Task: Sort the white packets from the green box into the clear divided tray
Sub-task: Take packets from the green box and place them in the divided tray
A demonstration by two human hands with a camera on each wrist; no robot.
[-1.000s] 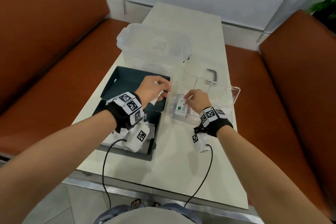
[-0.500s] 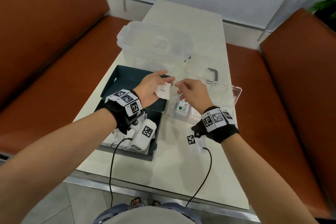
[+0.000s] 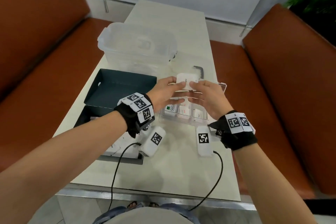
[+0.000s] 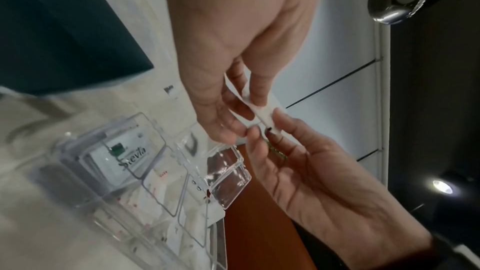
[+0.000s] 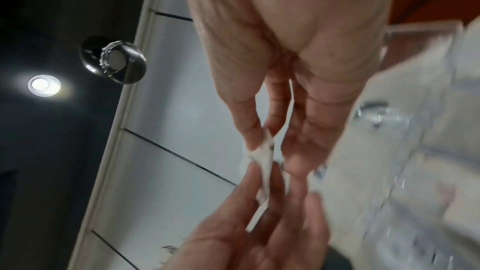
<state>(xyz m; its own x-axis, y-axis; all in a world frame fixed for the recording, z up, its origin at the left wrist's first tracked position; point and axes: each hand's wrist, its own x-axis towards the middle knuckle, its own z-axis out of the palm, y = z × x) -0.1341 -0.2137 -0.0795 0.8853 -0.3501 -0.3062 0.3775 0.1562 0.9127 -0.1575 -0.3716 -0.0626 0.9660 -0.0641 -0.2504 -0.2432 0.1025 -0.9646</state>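
White paper packet [image 3: 187,82] is pinched by both hands, left hand [image 3: 164,94] and right hand [image 3: 209,99], above the clear divided plastic tray [image 3: 222,86], now raised higher than before. Several compartments already hold packets; more packets remain in the dark green cardboard box [image 3: 116,87] on the counter [image 3: 174,169].

green box [image 3: 116,87] left of divided tray [image 3: 222,85], perhaps touching, lidded tub [image 3: 136,47] behind

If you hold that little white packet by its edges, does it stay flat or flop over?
The white packet probably stays mostly flat: between the left hand and right hand it shows no droop. It looks thin edge-on, so likely light and bendable. Fingertips alone hold it, so it's probably not slippery.
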